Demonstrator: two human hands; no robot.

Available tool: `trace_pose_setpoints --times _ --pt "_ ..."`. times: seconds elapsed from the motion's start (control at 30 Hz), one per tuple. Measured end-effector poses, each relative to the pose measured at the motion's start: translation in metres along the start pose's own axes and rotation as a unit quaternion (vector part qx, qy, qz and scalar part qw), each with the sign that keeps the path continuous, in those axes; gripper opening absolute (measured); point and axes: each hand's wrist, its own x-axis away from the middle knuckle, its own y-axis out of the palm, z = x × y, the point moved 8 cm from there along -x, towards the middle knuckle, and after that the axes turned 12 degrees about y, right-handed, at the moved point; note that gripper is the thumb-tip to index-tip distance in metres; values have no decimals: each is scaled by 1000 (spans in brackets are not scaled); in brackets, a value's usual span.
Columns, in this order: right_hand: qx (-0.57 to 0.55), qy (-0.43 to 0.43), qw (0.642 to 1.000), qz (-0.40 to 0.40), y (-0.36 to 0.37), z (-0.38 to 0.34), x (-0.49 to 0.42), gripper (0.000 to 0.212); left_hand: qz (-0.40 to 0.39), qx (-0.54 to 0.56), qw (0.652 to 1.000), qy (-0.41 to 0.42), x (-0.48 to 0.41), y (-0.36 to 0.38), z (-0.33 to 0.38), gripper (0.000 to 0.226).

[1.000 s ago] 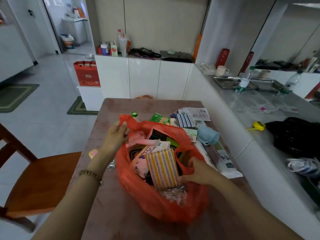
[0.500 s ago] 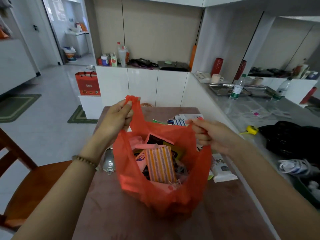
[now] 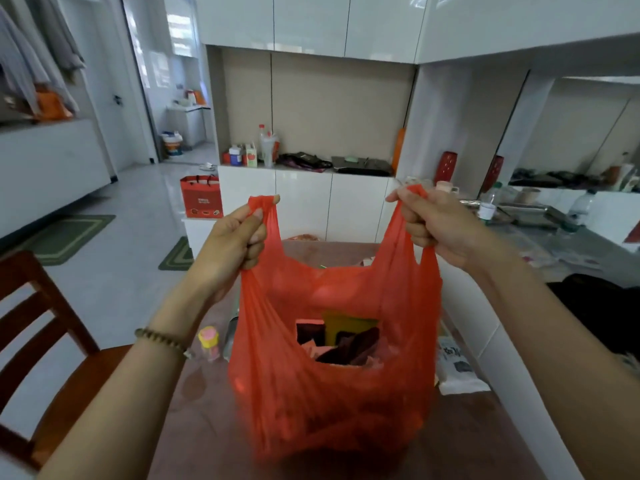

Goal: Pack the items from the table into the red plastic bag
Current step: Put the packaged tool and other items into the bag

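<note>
head view: left hand [image 3: 235, 233] and right hand [image 3: 433, 223] each clench one handle of the red plastic bag [image 3: 332, 368], which hangs over the brown table [image 3: 467, 438]. keep both handles level and taut so the contents settle. a white packet [image 3: 455, 370] and a small yellow-lidded jar [image 3: 209, 342] lie beside the bag. a wooden chair [image 3: 45, 341] stands left, white cabinets [image 3: 304, 202] behind.

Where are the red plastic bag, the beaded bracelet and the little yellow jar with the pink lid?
red plastic bag [image 3: 332, 403]: head view, on its front wall.
beaded bracelet [image 3: 162, 341]: head view, on beads across the left wrist.
yellow jar [image 3: 209, 338]: head view, on its pink lid.
</note>
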Motion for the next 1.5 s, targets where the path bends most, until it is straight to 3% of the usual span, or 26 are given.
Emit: trace_pose_setpoints --times 0.2,0.33,0.47,0.57,0.63,0.7,0.73,0.87,1.0,1.07,1.13,1.27,1.4,1.5 --pt "104 24 994 -24 25 33 -10 26 39 -7 999 -36 20 -23 -13 32" --pt "235 35 971 -42 59 77 -24 43 133 -10 984 -114 47 -55 -44 27" --pt "391 56 913 -100 91 136 -31 46 224 -31 957 -181 78 -96 -76 25" --pt "447 120 872 -162 106 193 -32 46 229 -37 939 -255 102 -116 -108 28" --pt "496 156 826 -221 116 225 -25 47 225 -62 926 -297 119 -123 -129 28" --pt "547 162 773 -278 124 239 -15 46 225 -101 914 -322 132 -131 -146 30" --pt "551 161 767 -289 126 236 -13 46 229 -118 912 -320 135 -133 -149 33" --pt "476 153 831 -246 116 180 -34 58 199 -245 905 -286 119 -148 -128 52" --pt "357 77 905 -216 115 104 -67 51 185 -355 881 -252 94 -179 -106 85" --pt "288 65 934 -202 124 90 -90 45 236 -375 865 -234 86 -203 -109 84" --pt "215 86 954 -191 140 98 -118 43 236 -363 873 -223 73 -217 -126 73" --pt "139 170 958 -185 186 160 -174 39 151 -308 896 -280 61 -228 -191 57" --pt "125 264 937 -190 233 221 -204 39 38 -293 898 -327 65 -239 -266 101" --pt "114 342 914 -187 257 259 -214 51 -9 -311 880 -359 71 -241 -303 79"
